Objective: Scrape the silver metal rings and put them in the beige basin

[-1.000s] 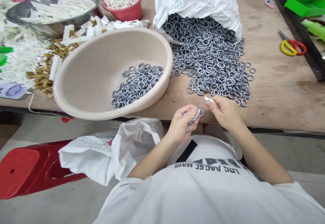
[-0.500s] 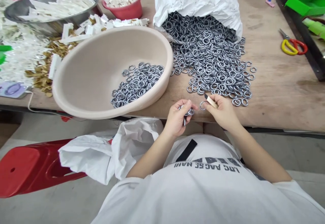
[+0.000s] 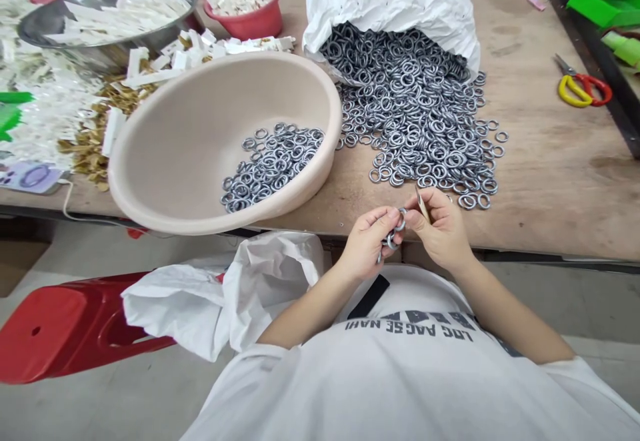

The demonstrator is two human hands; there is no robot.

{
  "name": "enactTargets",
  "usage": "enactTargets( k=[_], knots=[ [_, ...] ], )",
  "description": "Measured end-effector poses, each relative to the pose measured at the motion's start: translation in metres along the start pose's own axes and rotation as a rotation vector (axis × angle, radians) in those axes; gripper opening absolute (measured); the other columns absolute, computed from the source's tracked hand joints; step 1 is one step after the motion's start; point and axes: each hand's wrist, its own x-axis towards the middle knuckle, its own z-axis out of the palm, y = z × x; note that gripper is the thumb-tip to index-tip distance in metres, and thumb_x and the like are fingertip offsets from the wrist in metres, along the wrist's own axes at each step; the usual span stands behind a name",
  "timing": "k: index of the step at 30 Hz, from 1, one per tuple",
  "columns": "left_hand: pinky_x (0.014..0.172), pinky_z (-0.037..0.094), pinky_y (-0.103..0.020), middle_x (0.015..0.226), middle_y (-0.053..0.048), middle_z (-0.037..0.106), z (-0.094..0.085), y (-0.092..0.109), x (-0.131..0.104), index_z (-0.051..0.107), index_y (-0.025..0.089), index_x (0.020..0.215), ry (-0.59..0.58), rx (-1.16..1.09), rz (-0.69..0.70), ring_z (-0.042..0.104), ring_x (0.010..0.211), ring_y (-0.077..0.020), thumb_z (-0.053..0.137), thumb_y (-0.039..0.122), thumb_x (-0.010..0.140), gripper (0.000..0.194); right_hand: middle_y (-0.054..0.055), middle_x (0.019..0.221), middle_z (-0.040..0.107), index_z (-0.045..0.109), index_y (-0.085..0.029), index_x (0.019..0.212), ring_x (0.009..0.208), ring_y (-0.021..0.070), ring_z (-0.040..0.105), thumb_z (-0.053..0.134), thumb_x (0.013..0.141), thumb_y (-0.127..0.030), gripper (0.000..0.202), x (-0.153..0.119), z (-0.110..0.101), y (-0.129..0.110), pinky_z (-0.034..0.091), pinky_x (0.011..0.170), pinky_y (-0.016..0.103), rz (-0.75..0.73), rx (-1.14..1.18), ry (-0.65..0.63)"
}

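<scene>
left hand (image 3: 367, 244) and right hand (image 3: 445, 231) have drawn closer together. a beige basin (image 3: 170, 141) stands left, loose rings (image 3: 425, 121) spread ahead on the table (image 3: 545, 188), scissors (image 3: 574, 98) lie right. left fingers clamp some gray rings (image 3: 391, 241); right fingers, gripping a slim pointed tool (image 3: 423, 205), are just beside them.
</scene>
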Motion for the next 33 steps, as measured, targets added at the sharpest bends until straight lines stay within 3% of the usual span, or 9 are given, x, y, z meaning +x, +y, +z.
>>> enactTargets(
  k=[4, 8, 11, 14, 17, 28, 33],
  knots=[
    [0.036, 0.020, -0.013, 0.056, 0.006, 0.047, 0.003, -0.003, -0.001, 0.056, 0.016, 0.078, 0.007, -0.056, -0.016, 0.034, 0.042, -0.0025, 0.076, 0.048, 0.076, 0.038, -0.001, 0.082, 0.064, 0.058, -0.025, 0.098, 0.065, 0.0144, 0.062, 0.078, 0.079, -0.042, 0.033, -0.003, 0.001, -0.002, 0.052, 0.064, 0.030, -0.060, -0.018, -0.043],
    [0.036, 0.018, -0.012, 0.057, 0.004, 0.049, 0.004, -0.003, -0.001, 0.053, 0.015, 0.077, -0.023, -0.067, -0.028, 0.032, 0.041, -0.0016, 0.072, 0.046, 0.081, 0.036, -0.001, 0.077, 0.061, 0.058, -0.023, 0.091, 0.066, 0.0133, 0.058, 0.065, 0.090, -0.045, 0.023, 0.000, -0.004, -0.003, 0.048, 0.062, 0.028, -0.041, -0.074, 0.015],
    [0.035, 0.018, -0.012, 0.058, 0.005, 0.049, 0.004, -0.001, -0.001, 0.052, 0.016, 0.077, -0.021, -0.111, -0.026, 0.032, 0.040, -0.0012, 0.070, 0.044, 0.083, 0.034, -0.002, 0.072, 0.057, 0.059, -0.021, 0.086, 0.064, 0.0121, 0.052, 0.062, 0.092, -0.045, 0.025, -0.002, -0.009, -0.001, 0.041, 0.061, 0.026, -0.184, -0.328, 0.092],
    [0.034, 0.020, -0.012, 0.056, 0.006, 0.046, 0.004, 0.001, -0.001, 0.052, 0.016, 0.079, 0.013, -0.147, -0.020, 0.031, 0.038, -0.0010, 0.070, 0.042, 0.083, 0.032, -0.001, 0.070, 0.056, 0.058, -0.020, 0.080, 0.063, 0.0120, 0.049, 0.064, 0.091, -0.045, 0.028, -0.008, -0.010, 0.001, 0.036, 0.060, 0.028, -0.387, -0.606, 0.008],
    [0.034, 0.020, -0.011, 0.055, 0.008, 0.043, 0.004, 0.002, -0.001, 0.053, 0.016, 0.079, 0.042, -0.161, -0.029, 0.030, 0.037, -0.0007, 0.071, 0.042, 0.082, 0.032, -0.001, 0.068, 0.053, 0.053, -0.019, 0.072, 0.062, 0.0119, 0.047, 0.059, 0.094, -0.046, 0.035, -0.013, -0.007, 0.002, 0.032, 0.059, 0.029, -0.472, -0.765, -0.032],
    [0.034, 0.020, -0.011, 0.055, 0.008, 0.042, 0.005, 0.002, -0.004, 0.052, 0.016, 0.078, 0.032, -0.164, -0.029, 0.029, 0.037, -0.0002, 0.074, 0.043, 0.079, 0.035, -0.002, 0.064, 0.049, 0.046, -0.020, 0.067, 0.059, 0.0111, 0.042, 0.057, 0.096, -0.046, 0.040, -0.013, -0.005, -0.002, 0.028, 0.058, 0.029, -0.507, -0.838, -0.007],
    [0.034, 0.020, -0.011, 0.058, 0.008, 0.043, 0.002, 0.000, -0.002, 0.053, 0.016, 0.079, 0.032, -0.141, -0.001, 0.029, 0.039, -0.0001, 0.076, 0.044, 0.077, 0.037, -0.002, 0.062, 0.050, 0.048, -0.020, 0.066, 0.058, 0.0110, 0.044, 0.057, 0.096, -0.044, 0.040, -0.013, -0.004, -0.001, 0.029, 0.058, 0.028, -0.435, -0.770, -0.047]
  ],
)
